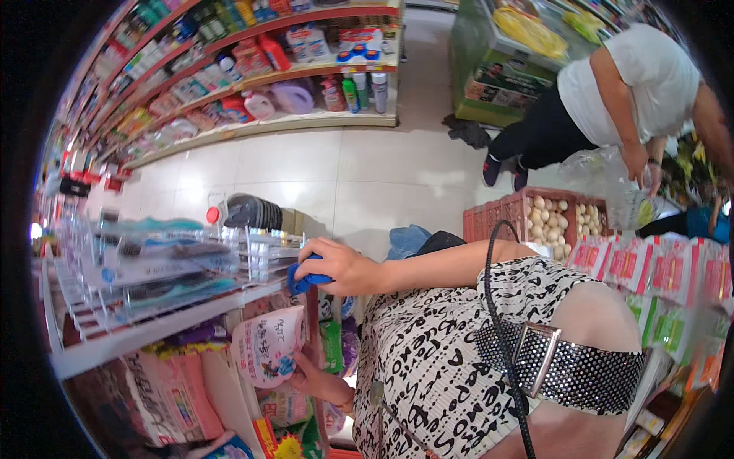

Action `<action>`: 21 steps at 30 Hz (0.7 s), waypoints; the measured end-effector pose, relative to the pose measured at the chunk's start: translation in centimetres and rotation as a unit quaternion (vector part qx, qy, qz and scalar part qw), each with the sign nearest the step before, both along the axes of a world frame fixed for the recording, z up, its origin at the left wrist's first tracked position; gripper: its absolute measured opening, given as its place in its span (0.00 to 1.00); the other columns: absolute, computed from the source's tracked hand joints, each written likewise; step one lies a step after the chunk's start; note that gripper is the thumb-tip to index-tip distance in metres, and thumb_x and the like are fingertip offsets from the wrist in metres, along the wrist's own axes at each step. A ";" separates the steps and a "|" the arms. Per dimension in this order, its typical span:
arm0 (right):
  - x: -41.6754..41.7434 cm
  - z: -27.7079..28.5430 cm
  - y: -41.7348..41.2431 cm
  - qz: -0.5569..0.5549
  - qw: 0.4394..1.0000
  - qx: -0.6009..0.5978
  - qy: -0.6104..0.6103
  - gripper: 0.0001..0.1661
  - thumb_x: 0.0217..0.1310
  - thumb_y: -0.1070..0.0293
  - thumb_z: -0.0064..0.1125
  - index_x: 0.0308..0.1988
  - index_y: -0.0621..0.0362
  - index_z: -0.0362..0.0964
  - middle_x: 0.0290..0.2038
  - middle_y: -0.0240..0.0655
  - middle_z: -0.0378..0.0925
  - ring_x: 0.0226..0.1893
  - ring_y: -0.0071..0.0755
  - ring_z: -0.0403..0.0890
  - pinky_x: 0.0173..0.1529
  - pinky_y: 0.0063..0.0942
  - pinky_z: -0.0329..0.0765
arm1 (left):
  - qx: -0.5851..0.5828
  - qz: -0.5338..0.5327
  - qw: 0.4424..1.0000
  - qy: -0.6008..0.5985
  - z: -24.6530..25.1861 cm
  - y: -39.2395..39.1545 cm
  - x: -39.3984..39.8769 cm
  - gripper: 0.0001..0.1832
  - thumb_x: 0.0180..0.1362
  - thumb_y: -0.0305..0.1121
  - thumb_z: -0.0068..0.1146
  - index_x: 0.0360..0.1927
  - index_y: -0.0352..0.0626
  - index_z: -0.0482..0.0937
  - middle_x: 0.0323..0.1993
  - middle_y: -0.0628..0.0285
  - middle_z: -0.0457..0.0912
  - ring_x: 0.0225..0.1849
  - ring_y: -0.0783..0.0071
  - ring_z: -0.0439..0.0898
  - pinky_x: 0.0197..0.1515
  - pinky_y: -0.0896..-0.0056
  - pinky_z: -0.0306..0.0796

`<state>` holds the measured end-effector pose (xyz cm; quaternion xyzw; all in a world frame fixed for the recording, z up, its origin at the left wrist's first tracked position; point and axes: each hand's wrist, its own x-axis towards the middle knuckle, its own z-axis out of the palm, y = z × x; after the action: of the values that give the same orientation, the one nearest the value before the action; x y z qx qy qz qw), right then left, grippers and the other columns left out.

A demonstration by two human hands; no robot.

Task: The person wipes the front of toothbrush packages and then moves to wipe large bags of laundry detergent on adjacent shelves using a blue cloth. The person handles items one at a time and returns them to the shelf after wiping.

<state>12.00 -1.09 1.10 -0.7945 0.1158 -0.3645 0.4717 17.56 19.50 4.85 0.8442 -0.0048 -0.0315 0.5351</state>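
Note:
My right hand (347,268) is closed around a blue cloth (299,283) at the front corner of a white shelf edge (172,321). Beside it is a white wire rack (261,249) of packaged goods, blurred in part. Lower down, my left hand (321,380) has its fingers at the edge of a pink card (266,347) that bears writing, with the thumb on its front. Behind and below the card are several packages, among them a green one (331,347). A large pink package (178,396) lies on the lower shelf to the left.
Across the tiled floor (287,166) stand shelves of bottles (350,72). A black-filled jug with a red cap (252,212) is behind the rack. A person (625,97) bends with a plastic bag (608,178) near a red crate (496,215) of round pale produce. Pink packets (671,267) are at right.

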 end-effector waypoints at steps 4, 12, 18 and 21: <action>-0.2 4.5 1.3 0.021 0.991 -0.058 -0.122 0.20 0.44 0.73 0.64 0.42 0.52 0.75 0.45 0.37 0.70 0.46 0.45 0.73 0.46 0.37 0.75 | -0.018 0.020 0.998 0.055 -1.6 0.8 0.9 0.22 0.61 0.33 0.59 0.53 0.27 0.71 0.48 0.50 0.78 0.44 0.66 0.77 0.47 0.66 0.75; 3.0 2.9 6.8 0.181 0.947 -0.194 -0.180 0.13 0.54 0.65 0.54 0.42 0.52 0.73 0.44 0.38 0.72 0.44 0.47 0.75 0.43 0.39 0.75 | -0.041 -0.045 0.995 0.076 -0.9 0.5 1.8 0.20 0.61 0.35 0.59 0.52 0.32 0.74 0.47 0.51 0.79 0.44 0.64 0.78 0.47 0.62 0.73; 0.3 -4.1 3.3 0.090 0.984 -0.108 0.112 0.22 0.46 0.73 0.58 0.46 0.52 0.76 0.45 0.42 0.72 0.47 0.48 0.75 0.47 0.39 0.75 | -0.101 -0.096 0.988 0.071 -0.5 2.0 2.9 0.16 0.62 0.33 0.57 0.50 0.33 0.74 0.47 0.54 0.79 0.44 0.68 0.78 0.47 0.65 0.73; -1.4 -3.3 0.2 0.005 0.979 -0.050 0.198 0.20 0.45 0.77 0.56 0.43 0.53 0.77 0.42 0.40 0.73 0.47 0.45 0.75 0.49 0.35 0.74 | -0.113 -0.134 0.979 0.104 -1.8 3.7 3.7 0.12 0.64 0.30 0.54 0.46 0.31 0.75 0.44 0.57 0.80 0.41 0.76 0.77 0.47 0.72 0.73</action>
<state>10.62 -0.88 -2.24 -0.8742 0.1845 -0.2023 0.4011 21.29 23.24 3.08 0.7619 -0.0656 -0.1893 0.6159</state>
